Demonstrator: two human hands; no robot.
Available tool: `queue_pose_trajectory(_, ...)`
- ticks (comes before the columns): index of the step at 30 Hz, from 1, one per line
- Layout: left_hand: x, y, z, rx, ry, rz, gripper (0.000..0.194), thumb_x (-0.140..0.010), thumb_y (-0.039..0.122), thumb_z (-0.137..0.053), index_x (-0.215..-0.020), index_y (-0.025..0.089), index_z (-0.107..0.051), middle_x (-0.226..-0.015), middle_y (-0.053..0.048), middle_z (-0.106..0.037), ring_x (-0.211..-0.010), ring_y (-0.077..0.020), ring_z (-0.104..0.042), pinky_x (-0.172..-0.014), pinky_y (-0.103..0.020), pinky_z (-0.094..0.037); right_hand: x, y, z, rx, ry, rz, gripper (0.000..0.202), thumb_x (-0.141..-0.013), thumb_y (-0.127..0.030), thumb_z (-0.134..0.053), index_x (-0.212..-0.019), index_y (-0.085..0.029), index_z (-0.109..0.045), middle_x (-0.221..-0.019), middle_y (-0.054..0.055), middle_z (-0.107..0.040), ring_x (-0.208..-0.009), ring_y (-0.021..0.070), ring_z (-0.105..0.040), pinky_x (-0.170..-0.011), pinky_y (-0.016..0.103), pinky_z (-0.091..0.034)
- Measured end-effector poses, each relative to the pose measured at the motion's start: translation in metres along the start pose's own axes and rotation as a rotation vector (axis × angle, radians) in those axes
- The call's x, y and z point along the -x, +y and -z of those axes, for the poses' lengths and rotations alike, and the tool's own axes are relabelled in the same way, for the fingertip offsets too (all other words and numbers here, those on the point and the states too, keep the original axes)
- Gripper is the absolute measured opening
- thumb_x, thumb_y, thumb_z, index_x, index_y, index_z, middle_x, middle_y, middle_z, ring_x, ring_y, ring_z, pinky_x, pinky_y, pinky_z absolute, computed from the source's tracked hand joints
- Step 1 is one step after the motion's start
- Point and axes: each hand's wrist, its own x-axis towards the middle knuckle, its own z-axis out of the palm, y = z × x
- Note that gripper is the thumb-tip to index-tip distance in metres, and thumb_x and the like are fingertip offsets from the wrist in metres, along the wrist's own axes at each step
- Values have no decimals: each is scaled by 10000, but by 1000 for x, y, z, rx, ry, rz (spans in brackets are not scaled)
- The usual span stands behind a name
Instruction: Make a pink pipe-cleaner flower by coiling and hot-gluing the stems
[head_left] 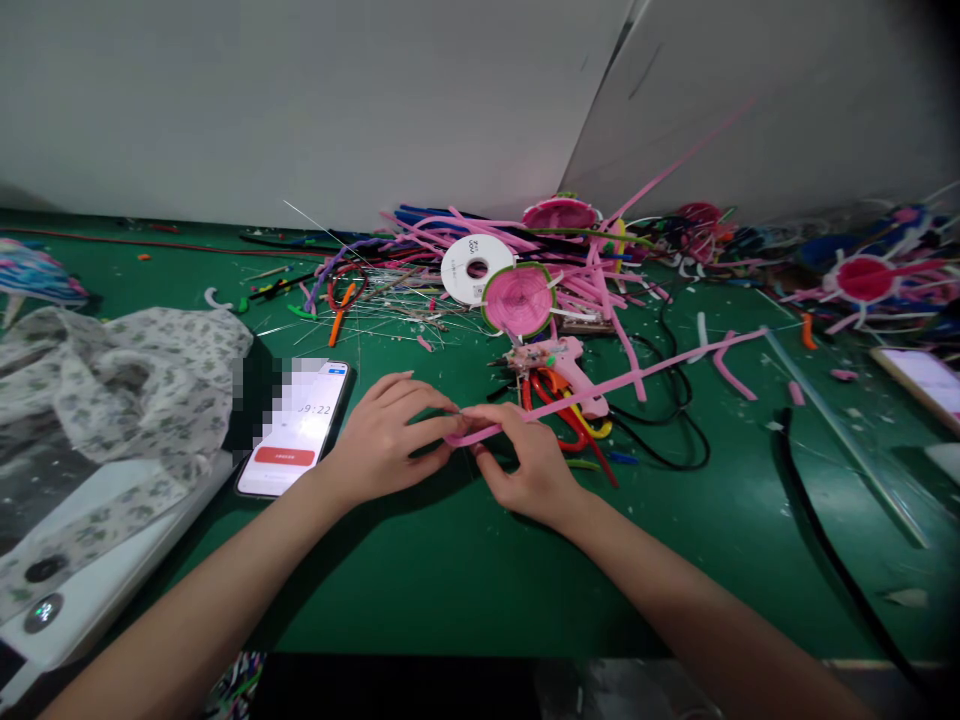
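A strip (637, 378) is pinched by left hand (394, 435) and right hand (534, 462); space is taken far by glue gun (576, 368) and spool (459, 270), left by phone (289, 480).

2 hands (386, 437) (536, 465), 2 phones (300, 430) (926, 385)

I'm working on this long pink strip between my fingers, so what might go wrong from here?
The long pink strip passes across the pink glue gun and might snag on it. The nozzle lies close to your right grip; if hot, which I can't tell, it could burn you. Your left forearm is close beside the phone and might nudge it.
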Motion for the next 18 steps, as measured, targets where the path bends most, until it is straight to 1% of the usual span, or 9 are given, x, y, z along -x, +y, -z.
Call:
queue_pose_trajectory(8,-1,2,2,24,-13,12,142,-807,198,-607,-942,225,-641,-979,-27,-682,-942,-183,-621,-952,-418,-413,0,0,0,-1,6,-2,428,-774,-93,-524,-1174,-242,-491,-1009,46,-680,-912,206,-652,-784,357,-533)
queue_pose_trajectory(14,-2,4,6,78,-43,37,191,-803,276,-599,-979,219,-648,-1001,-37,-676,-958,-194,-613,-977,-422,-392,0,0,0,8,-5,-6,433,-777,-100,-525,-1182,-249,-484,-1007,47,-678,-914,212,-650,-776,358,-533)
queue_pose_trajectory(18,-2,5,7,100,-40,40,180,-826,280,-597,-985,215,-649,-993,-37,-675,-952,-188,-611,-979,-419,-383,0,0,0,17,1,-2,428,-782,-105,-527,-1184,-246,-483,-1001,45,-678,-907,209,-649,-775,354,-531)
